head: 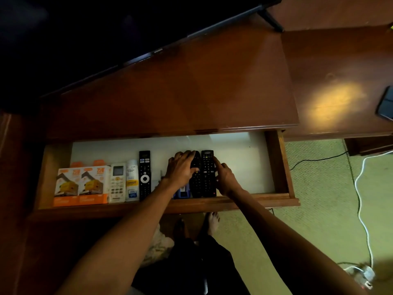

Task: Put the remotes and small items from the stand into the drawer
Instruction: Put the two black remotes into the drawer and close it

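Both hands (180,169) (225,177) flat, seemingly on remotes (207,173)

Head view, steeply down, close.

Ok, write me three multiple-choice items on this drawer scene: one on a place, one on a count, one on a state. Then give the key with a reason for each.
1. Where does the white air-conditioner remote lie?
A. On the stand top
B. In the open wooden drawer, right of the orange boxes
C. On the carpet

2. How many orange boxes stand in the drawer?
A. Two
B. Four
C. None

3. What are the hands doing?
A. Both hang clear of the drawer
B. One closes the drawer
C. The left hand rests on the rounded black remote; the right hand touches the rectangular black remote

Key: B, the white remote sits between the boxes and a white bottle; A, two matching boxes stand side by side at the drawer's left end; C, each hand lies flat against its remote, neither in a closed grip.
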`<state>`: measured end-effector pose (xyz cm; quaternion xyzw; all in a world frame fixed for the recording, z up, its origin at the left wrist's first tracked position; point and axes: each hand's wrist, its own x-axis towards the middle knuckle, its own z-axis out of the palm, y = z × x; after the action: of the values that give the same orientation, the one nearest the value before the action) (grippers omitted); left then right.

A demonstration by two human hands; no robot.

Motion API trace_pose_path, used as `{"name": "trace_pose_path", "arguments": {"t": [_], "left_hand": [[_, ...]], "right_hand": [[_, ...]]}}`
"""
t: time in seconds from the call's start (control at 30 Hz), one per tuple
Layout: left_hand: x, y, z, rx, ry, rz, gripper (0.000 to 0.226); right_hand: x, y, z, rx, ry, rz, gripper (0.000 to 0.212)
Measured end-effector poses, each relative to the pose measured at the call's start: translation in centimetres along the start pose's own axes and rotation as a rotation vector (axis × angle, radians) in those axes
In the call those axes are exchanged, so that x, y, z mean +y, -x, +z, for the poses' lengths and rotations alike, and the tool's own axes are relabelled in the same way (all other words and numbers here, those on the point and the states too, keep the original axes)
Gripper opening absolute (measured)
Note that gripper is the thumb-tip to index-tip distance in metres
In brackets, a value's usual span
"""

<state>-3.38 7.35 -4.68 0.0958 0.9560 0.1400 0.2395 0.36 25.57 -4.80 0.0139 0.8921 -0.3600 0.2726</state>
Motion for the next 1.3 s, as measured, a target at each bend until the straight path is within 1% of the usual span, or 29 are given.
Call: {"name": "trace_pose_path", "arguments": {"t": [0.13, 0.27, 0.37, 0.43, 0.47, 0.53, 0.6, 0.67, 0.7, 0.8, 0.93, 1.07, 1.17, 1.23, 1.3], "left_hand": [[-0.5, 1.9, -1.2, 0.037, 0.129, 0.021, 0.067], [-2.3, 6.7, -3.3, 0.064, 0.322, 0.003, 0.059], [-4.7, 10.8, -4.7, 0.049, 0.380, -0.023, 0.053], [-6.6, 13.2, -5.0, 0.016, 0.356, -0.044, 0.057], [-7.6, 14.3, -5.1, -0.012, 0.329, -0.055, 0.064], [-9.4, 15.8, -5.3, -0.097, 0.271, -0.073, 0.085], [-11.0, 16.5, -5.4, -0.174, 0.171, -0.047, 0.098], [-12.1, 16.9, -5.5, -0.227, 0.069, 0.027, 0.098], [-12.4, 16.9, -5.7, -0.228, 0.026, 0.062, 0.095], [-12.8, 16.5, -6.3, -0.197, -0.070, 0.137, 0.091], [-13.0, 15.4, -6.9, -0.174, -0.183, 0.210, 0.100], [-13.8, 13.8, -7.7, -0.099, -0.198, 0.220, 0.102], [-14.0, 12.4, -8.9, -0.008, -0.213, 0.212, 0.104], [-13.7, 11.5, -9.8, 0.059, -0.210, 0.201, 0.111], [-13.5, 10.3, -10.7, 0.120, -0.210, 0.183, 0.126]], "right_hand": [[-0.2, 0.7, -0.3, -0.018, 0.053, 0.013, 0.083], [-1.2, 2.8, -0.9, 0.023, 0.089, -0.002, 0.064], [-2.3, 4.2, -0.6, 0.045, 0.124, -0.056, 0.049], [-3.1, 5.0, -0.3, 0.036, 0.132, -0.076, 0.048], [-3.5, 5.4, -0.1, 0.027, 0.136, -0.084, 0.052], [-4.2, 6.2, 0.3, -0.003, 0.178, -0.118, 0.068], [-4.4, 6.5, 0.8, -0.072, 0.310, -0.171, 0.084], [-4.4, 7.0, 1.4, -0.117, 0.431, -0.200, 0.098], [-4.5, 7.3, 1.7, -0.107, 0.473, -0.199, 0.102], [-4.9, 7.8, 1.9, -0.032, 0.609, -0.230, 0.098], [-5.6, 7.7, 1.5, -0.009, 0.773, -0.293, 0.104], [-6.3, 6.9, 0.5, 0.089, 0.753, -0.284, 0.111], [-7.3, 5.5, -0.7, 0.143, 0.723, -0.262, 0.117], [-7.9, 4.3, -1.5, 0.160, 0.714, -0.248, 0.121], [-8.6, 3.0, -2.5, 0.173, 0.715, -0.217, 0.125]]}}
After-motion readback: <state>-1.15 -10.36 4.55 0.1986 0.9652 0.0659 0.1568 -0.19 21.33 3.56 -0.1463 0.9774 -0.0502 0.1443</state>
